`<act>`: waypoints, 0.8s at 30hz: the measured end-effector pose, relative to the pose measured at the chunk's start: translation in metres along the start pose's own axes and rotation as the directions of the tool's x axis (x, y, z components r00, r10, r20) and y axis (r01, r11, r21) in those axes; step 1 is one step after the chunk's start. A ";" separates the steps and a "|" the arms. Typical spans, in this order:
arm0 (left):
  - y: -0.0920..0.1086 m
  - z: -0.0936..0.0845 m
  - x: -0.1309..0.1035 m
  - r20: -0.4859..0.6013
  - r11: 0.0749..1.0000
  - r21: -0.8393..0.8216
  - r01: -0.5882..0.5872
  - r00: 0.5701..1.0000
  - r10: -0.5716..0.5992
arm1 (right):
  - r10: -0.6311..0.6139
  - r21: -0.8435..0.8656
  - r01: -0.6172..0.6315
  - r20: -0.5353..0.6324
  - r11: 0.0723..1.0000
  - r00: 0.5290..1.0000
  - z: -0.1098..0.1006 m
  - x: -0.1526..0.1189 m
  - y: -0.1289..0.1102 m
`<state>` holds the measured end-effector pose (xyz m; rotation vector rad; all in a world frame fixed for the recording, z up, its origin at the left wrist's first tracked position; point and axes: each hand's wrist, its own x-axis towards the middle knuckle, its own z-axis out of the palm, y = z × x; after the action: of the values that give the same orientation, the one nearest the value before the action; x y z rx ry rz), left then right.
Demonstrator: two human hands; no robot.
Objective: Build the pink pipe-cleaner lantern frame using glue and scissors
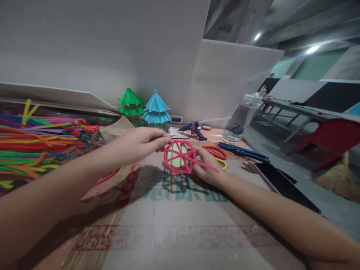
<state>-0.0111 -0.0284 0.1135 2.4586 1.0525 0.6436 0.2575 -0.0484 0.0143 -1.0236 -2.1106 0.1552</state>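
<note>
A pink wheel-shaped frame of pipe cleaners (180, 156), with spokes meeting at its middle and a loose strand trailing right, is held up above the cardboard. Something pale green and round shows through it from behind. My left hand (152, 139) is closed at the frame's upper left edge, thumb and fingers together. On the right side, my right hand (206, 165) is closed around the frame's edge; some of its fingers are hidden behind the frame. Orange-handled scissors (215, 152) lie just beyond my right hand.
Many coloured pipe cleaners (42, 142) lie at left. Green (131, 103) and blue (155, 107) roofed models stand at the back, near a glue gun (195, 130) and water bottle (240, 118). Pliers (244, 152) and a phone (287, 185) lie at right. Cardboard (180, 232) covers the table.
</note>
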 end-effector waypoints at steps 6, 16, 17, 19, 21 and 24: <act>-0.002 0.005 0.000 0.045 0.998 -0.052 0.031 0.999 -0.029 | 0.022 0.009 -0.022 -0.017 1.000 1.000 0.001 0.000 0.002; -0.016 0.011 0.008 0.128 0.966 -0.242 0.090 0.990 -0.060 | -0.009 0.086 0.007 0.023 0.996 1.000 0.004 -0.001 0.007; -0.019 0.011 0.009 0.132 0.960 -0.258 0.104 0.989 -0.072 | -0.028 0.113 0.027 0.003 0.993 1.000 0.004 -0.002 0.008; -0.025 0.012 0.012 0.141 0.944 -0.302 0.133 0.986 -0.094 | -0.075 0.158 0.084 -0.062 0.984 0.995 0.002 -0.004 0.007; -0.030 0.012 0.014 0.143 0.926 -0.340 0.164 0.982 -0.122 | -0.117 0.175 0.141 -0.138 0.974 0.983 -0.001 -0.005 0.003; -0.033 0.012 0.015 0.151 0.916 -0.355 0.187 0.978 -0.142 | -0.138 0.182 0.176 -0.202 0.967 0.970 -0.008 -0.003 -0.010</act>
<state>-0.0139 0.0023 0.0908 2.0346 0.9781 0.5690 0.2580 -0.0587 0.0228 -0.7200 -1.9508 0.1798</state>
